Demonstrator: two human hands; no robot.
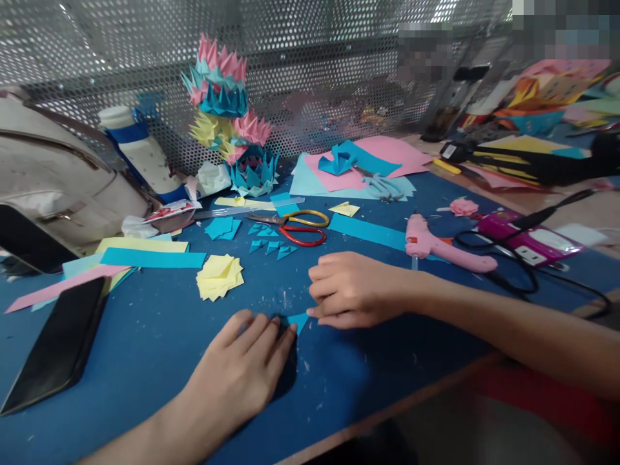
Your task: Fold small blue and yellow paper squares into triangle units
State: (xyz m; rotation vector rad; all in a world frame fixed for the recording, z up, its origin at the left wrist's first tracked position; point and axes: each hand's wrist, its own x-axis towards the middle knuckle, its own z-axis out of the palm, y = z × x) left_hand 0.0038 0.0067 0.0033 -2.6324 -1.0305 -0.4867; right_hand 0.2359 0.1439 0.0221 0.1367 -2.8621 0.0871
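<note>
A small blue paper triangle lies on the blue tabletop between my hands. My left hand presses and pinches its left end, with the fingers curled together. At its right corner are the fingertips of my right hand, bent and drawn together, pinching or touching the tip. Just beyond sit several small folded blue triangles and a stack of yellow paper squares. Scissors with red and yellow handles rest behind those triangles, near a pile of blue squares.
A pink glue gun with its cable lies right, beside a purple power strip. Paper strips and a black phone lie left. At the back stand a folded-paper sculpture, a bottle and coloured sheets.
</note>
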